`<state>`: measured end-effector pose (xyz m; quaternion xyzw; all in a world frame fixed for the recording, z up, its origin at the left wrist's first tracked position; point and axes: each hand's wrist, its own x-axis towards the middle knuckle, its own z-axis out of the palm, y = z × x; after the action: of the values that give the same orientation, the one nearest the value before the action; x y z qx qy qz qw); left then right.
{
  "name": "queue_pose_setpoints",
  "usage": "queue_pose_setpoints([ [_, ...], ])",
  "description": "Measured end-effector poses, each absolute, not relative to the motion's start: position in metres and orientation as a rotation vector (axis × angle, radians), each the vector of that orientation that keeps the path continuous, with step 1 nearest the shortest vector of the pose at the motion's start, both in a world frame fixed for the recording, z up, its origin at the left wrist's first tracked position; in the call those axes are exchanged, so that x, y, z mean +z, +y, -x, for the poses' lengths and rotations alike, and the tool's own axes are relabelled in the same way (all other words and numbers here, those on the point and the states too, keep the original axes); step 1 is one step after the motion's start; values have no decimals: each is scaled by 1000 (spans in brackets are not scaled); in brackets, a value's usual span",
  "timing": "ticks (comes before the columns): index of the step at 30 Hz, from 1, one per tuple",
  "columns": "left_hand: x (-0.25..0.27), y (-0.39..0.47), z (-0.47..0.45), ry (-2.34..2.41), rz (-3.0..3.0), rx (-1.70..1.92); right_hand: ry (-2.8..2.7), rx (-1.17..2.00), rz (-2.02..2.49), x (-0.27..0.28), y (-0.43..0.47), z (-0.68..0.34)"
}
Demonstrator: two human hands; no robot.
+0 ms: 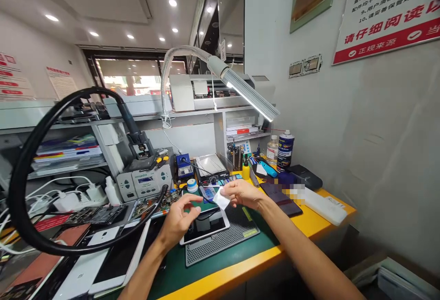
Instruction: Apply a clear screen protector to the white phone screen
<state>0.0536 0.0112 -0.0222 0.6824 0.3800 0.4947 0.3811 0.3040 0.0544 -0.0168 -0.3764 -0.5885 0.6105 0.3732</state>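
My right hand (243,193) pinches a small white square, a wipe or piece of paper (220,200), between thumb and fingertips. The square hangs above the top edge of a white-framed tablet (202,226), whose dark screen faces up. Over the tablet's left side hovers my left hand (179,220), fingers bent and thumb apart from the index finger, with nothing in it. Beneath the tablet lies a grey perforated pad (237,235) on a green mat (175,272). A round white-and-blue container (191,185) stands beyond my left hand.
A black hose (24,153) loops across the left, over several phones and tablets. A soldering station (147,181) stands behind. On the right are a spray can (285,151), a yellow bottle (246,170) and a white case (321,204). A lit lamp (250,96) hangs overhead.
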Motion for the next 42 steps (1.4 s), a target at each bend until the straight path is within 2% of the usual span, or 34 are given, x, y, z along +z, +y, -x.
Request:
queue_pose_setpoints([
  [9, 6, 42, -69, 1062, -1855, 974, -1585, 1574, 885, -21, 79, -269],
  [16, -9, 53, -60, 1108, -1561, 868, -1490, 1468, 908, -32, 79, -265],
  [23, -18, 51, -57, 1069, -1343, 878, -1507, 1633, 879, -37, 81, -262],
  [29, -28, 48, -60, 1028, -1226, 840, -1471, 1530, 939, -40, 77, -259],
  [33, -30, 48, -59, 1054, -1162, 960, -1492, 1307, 1104, -37, 76, -265],
  [39, -23, 48, -52, 1107, -1144, 1077, -1186, 480, 1539, -19, 90, -319],
  [42, -21, 49, -51, 1096, -1101, 1132, -1119, 221, 1745, -13, 104, -344],
])
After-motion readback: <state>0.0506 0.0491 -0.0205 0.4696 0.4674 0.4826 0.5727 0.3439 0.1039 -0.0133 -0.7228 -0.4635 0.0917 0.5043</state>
